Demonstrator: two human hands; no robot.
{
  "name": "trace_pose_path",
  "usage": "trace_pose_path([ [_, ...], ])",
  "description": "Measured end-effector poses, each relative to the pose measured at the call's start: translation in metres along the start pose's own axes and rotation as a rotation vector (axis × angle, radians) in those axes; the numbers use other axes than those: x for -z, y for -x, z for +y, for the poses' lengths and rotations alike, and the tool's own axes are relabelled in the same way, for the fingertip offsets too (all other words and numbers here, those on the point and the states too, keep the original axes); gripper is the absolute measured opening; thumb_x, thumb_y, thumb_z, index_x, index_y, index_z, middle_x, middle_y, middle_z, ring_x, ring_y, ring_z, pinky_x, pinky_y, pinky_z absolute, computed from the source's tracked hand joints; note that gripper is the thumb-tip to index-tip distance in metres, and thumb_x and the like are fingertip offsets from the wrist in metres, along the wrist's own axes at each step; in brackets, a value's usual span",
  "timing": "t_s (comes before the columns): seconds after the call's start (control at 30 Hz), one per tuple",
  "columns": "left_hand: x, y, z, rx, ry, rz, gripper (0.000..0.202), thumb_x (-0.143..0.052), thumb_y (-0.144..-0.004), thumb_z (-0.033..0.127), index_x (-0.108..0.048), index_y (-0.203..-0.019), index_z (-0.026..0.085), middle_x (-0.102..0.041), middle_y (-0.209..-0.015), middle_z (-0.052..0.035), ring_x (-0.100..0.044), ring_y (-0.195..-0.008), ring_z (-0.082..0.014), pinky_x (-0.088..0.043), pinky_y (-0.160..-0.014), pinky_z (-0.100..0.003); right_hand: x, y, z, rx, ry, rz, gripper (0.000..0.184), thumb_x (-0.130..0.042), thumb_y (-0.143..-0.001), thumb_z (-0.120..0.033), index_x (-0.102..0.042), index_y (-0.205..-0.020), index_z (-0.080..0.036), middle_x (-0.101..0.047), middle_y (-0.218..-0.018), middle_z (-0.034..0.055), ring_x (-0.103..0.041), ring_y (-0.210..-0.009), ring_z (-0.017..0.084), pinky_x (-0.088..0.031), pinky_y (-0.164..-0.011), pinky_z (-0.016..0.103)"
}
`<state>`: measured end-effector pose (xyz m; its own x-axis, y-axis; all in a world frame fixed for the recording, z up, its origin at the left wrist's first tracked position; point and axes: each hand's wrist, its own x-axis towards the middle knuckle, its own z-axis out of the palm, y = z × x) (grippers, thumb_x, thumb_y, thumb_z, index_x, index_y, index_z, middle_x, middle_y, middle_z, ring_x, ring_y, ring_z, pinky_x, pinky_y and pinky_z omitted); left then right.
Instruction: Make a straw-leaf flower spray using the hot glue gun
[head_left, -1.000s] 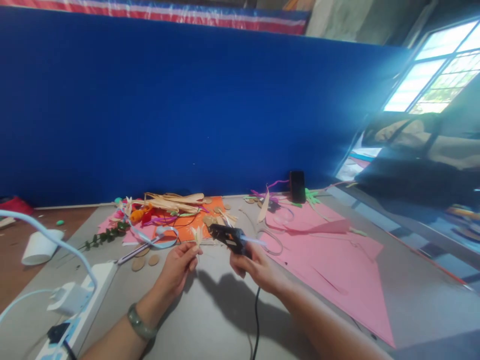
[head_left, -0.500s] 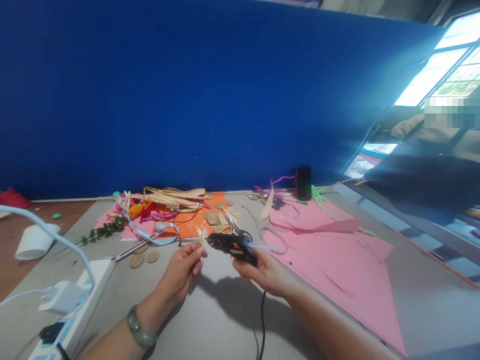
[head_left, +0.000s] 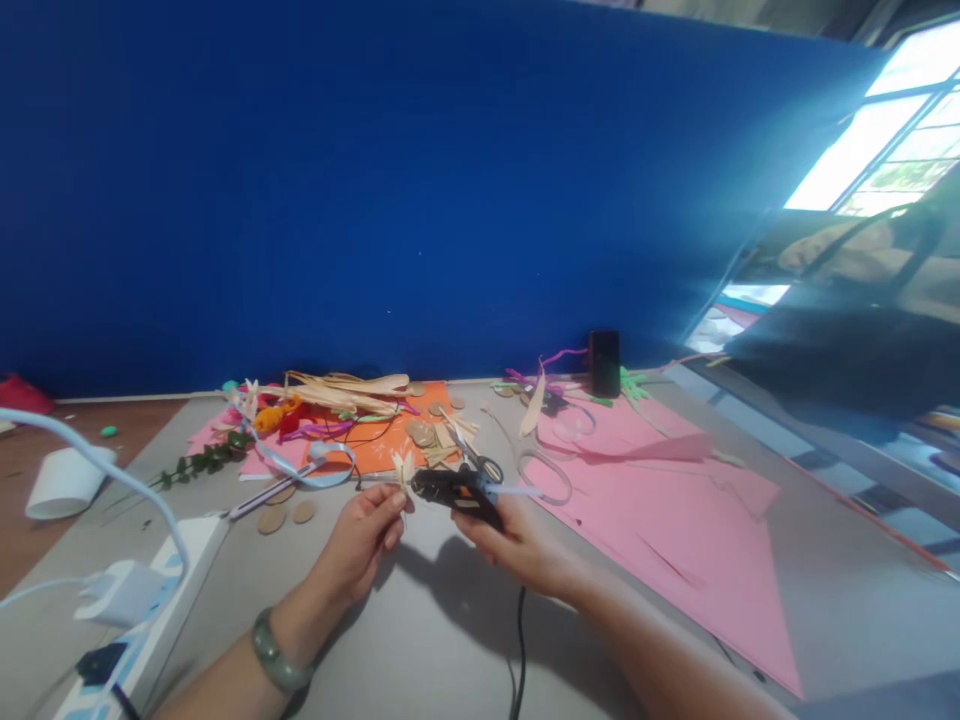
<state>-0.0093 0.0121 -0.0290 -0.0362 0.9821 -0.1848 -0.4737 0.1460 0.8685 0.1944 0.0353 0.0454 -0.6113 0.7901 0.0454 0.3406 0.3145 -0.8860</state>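
My left hand (head_left: 365, 530) pinches a small pale dried-leaf flower (head_left: 403, 468) by its base, just above the grey table (head_left: 420, 640). In my right hand (head_left: 517, 545) is a black hot glue gun (head_left: 454, 488), fingers wrapped round its grip. The gun's nozzle points left and sits right against the little flower. A clear glue stick pokes out of the gun's back end, and its black cord (head_left: 519, 650) trails toward me. A green bangle sits on my left wrist.
Pink paper sheet (head_left: 660, 500) covers the table to the right. An orange sheet (head_left: 382, 440) behind holds dried leaf strips, cardboard discs, ribbon and scissors (head_left: 480, 462). A white power strip (head_left: 150, 620) lies left, a white cup (head_left: 64, 482) beyond it, a black phone (head_left: 604, 362) against the blue wall.
The glue gun's nozzle has closed in on the flower from the right until they meet. The view has tilted up slightly.
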Motion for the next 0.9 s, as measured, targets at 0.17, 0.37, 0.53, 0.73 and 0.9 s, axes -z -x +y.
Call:
trace_pose_path([
  [0.17, -0.0001, 0.0013, 0.0014, 0.01, 0.014, -0.006, 0.028, -0.078, -0.072, 0.037, -0.063, -0.071, 0.013, -0.054, -0.058, 0.0045, -0.035, -0.042, -0.0015, -0.025, -0.042, -0.014, 0.0013, 0.0002, -0.0013, 0.007, 0.045, -0.014, 0.023, -0.045, -0.091, -0.028, -0.052, -0.072, -0.018, -0.048, -0.055, -0.0034, -0.046, -0.057, 0.012, -0.036, -0.056, 0.023],
  [0.37, 0.0019, 0.0015, 0.0005, 0.019, 0.054, -0.05, 0.028, -0.077, -0.073, 0.035, -0.062, -0.071, 0.012, -0.055, -0.061, 0.0039, -0.034, -0.042, -0.001, -0.024, -0.043, -0.014, 0.0045, -0.0018, 0.0016, 0.02, 0.038, -0.027, 0.02, -0.05, -0.09, -0.031, -0.056, -0.076, -0.018, -0.05, -0.056, -0.003, -0.048, -0.058, 0.014, -0.039, -0.058, 0.024],
  [0.53, 0.0017, 0.0011, 0.0007, 0.039, 0.074, -0.066, 0.028, -0.078, -0.074, 0.035, -0.062, -0.069, 0.012, -0.049, -0.055, 0.0061, -0.032, -0.041, -0.0005, -0.022, -0.042, -0.014, 0.0071, -0.0006, 0.0001, 0.013, 0.034, -0.043, 0.024, -0.049, -0.091, -0.034, -0.057, -0.076, -0.018, -0.049, -0.054, -0.0026, -0.049, -0.057, 0.014, -0.04, -0.057, 0.024],
  [0.73, 0.0033, 0.0007, 0.0001, 0.034, 0.07, -0.067, 0.027, -0.079, -0.073, 0.034, -0.063, -0.07, 0.013, -0.05, -0.056, 0.0058, -0.032, -0.041, -0.0005, -0.022, -0.041, -0.014, 0.0081, -0.0002, -0.0036, 0.012, 0.032, -0.051, 0.02, -0.051, -0.09, -0.032, -0.057, -0.078, -0.017, -0.05, -0.056, -0.0027, -0.05, -0.058, 0.014, -0.041, -0.057, 0.024],
  [0.9, 0.0025, 0.0015, 0.002, 0.011, 0.053, -0.045, 0.026, -0.079, -0.072, 0.034, -0.064, -0.071, 0.013, -0.055, -0.062, 0.0045, -0.034, -0.041, -0.0001, -0.023, -0.042, -0.014, 0.0085, 0.0014, -0.0053, -0.01, 0.042, -0.069, 0.022, -0.05, -0.091, -0.032, -0.057, -0.077, -0.017, -0.05, -0.056, -0.0028, -0.049, -0.058, 0.014, -0.041, -0.057, 0.024],
])
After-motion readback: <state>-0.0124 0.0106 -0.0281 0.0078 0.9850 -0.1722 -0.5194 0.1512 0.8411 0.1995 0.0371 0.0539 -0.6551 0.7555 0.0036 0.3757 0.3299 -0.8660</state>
